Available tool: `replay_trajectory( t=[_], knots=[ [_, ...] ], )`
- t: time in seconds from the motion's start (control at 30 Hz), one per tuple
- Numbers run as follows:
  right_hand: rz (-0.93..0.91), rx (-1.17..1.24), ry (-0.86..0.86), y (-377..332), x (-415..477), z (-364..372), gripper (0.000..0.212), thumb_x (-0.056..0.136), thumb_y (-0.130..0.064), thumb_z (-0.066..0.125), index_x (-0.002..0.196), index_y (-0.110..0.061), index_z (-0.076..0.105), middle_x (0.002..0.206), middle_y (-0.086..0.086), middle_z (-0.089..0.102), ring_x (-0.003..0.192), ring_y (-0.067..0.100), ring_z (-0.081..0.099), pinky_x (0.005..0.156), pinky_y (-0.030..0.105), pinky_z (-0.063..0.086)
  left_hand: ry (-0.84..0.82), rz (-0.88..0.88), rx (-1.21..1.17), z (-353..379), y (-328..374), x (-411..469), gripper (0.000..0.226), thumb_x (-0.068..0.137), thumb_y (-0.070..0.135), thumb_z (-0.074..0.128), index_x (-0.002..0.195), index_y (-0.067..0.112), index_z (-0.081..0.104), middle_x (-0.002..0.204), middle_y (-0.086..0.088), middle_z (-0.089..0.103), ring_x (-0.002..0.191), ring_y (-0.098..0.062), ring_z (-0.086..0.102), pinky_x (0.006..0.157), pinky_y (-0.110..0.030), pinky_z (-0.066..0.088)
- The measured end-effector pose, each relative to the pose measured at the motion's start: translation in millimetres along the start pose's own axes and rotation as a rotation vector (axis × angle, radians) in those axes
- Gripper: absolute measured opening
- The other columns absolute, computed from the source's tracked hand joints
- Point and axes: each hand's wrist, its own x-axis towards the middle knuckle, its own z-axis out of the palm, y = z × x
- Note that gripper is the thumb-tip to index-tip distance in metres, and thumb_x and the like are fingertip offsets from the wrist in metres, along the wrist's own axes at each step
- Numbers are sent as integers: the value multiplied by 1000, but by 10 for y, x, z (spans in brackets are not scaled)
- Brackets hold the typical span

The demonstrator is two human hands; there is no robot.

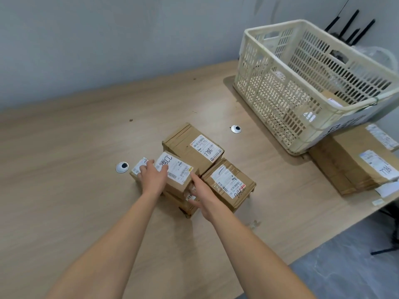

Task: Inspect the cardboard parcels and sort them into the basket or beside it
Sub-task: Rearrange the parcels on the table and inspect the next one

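Several brown cardboard parcels with white labels are clustered mid-table. One labelled parcel (179, 172) lies on top of a lower parcel (186, 205). My left hand (152, 178) rests flat on the top parcel's left end, its fingers reaching onto a small parcel (137, 169). My right hand (204, 196) lies with straight fingers against the top parcel's right side. Another parcel (192, 145) sits behind and another (230, 184) to the right. The cream plastic basket (280, 100) stands at the back right with some parcels inside.
A large flat parcel (354, 167) lies beside the basket at the table's right edge. Two round cable grommets (122, 167) (236, 129) are set in the wooden table (75, 158). Grey floor (345, 266) shows at the lower right. A wall runs behind.
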Motion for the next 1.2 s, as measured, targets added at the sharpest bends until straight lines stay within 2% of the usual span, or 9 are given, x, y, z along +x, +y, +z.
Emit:
replay_trajectory(
  t=[0.17, 0.3, 0.43, 0.57, 0.77, 0.87, 1.03, 1.1, 1.2],
  knots=[
    [-150, 57, 115, 143, -150, -178, 42, 107, -52, 46, 138, -27, 61, 117, -16, 69, 106, 3, 63, 86, 24, 50, 200, 116, -145, 44, -26, -533, 39, 104, 30, 56, 135, 10, 67, 134, -16, 49, 133, -38, 40, 117, -43, 32],
    [-280, 152, 249, 383, -407, -580, 32, 99, -56, 59, 127, -42, 62, 123, -9, 73, 117, 13, 69, 104, 42, 55, 199, 206, -369, 237, 109, -1186, 22, 102, 32, 57, 120, 24, 68, 125, -5, 50, 125, -27, 50, 107, -36, 46],
    [-440, 206, 301, 436, -851, -1049, 29, 106, -39, 56, 136, -40, 54, 124, -8, 72, 107, 1, 71, 79, 18, 55, 16, 210, -466, 471, 308, -1836, 10, 104, 27, 60, 114, 25, 60, 123, 3, 63, 112, -13, 61, 75, -1, 45],
    [-527, 170, 440, 509, -1262, -1443, 30, 106, -36, 58, 133, -47, 53, 120, -5, 75, 111, 9, 71, 91, 26, 53, -166, 246, -540, 612, 441, -2303, 25, 103, 28, 64, 128, 29, 60, 121, 13, 70, 109, 9, 63, 83, -6, 51],
    [-626, 128, 600, 555, -1738, -1758, 30, 105, -40, 59, 131, -54, 52, 119, -11, 75, 108, 5, 71, 94, 32, 56, -335, 314, -520, 704, 669, -2746, 52, 104, 29, 62, 153, 36, 49, 122, 27, 63, 119, 1, 61, 104, -32, 52],
    [-669, 112, 665, 611, -1926, -1897, 30, 104, -39, 60, 125, -59, 53, 124, -11, 72, 114, 8, 69, 100, 39, 56, -399, 372, -509, 703, 765, -2968, 56, 105, 22, 61, 156, 37, 45, 117, 30, 59, 109, 11, 58, 94, -20, 49],
    [-746, 80, 771, 699, -2240, -2049, 35, 103, -31, 64, 129, -54, 55, 129, -13, 64, 122, 0, 58, 102, 33, 53, -505, 409, -505, 721, 774, -3270, 59, 104, 22, 63, 152, 49, 42, 129, 13, 64, 119, -3, 61, 89, -16, 50],
    [-755, 55, 776, 747, -2347, -2104, 38, 103, -30, 65, 136, -46, 54, 129, -15, 63, 120, -3, 57, 99, 27, 52, -523, 412, -514, 716, 764, -3338, 54, 104, 22, 64, 146, 51, 45, 133, 9, 66, 122, -7, 62, 92, -19, 52],
    [-759, 52, 766, 840, -2557, -2159, 42, 103, -28, 65, 138, -44, 51, 128, -24, 61, 112, -16, 58, 86, 10, 53, -567, 420, -553, 671, 760, -3433, 41, 104, 17, 63, 123, 52, 55, 126, 7, 72, 115, -4, 67, 75, -11, 57]
  ],
)
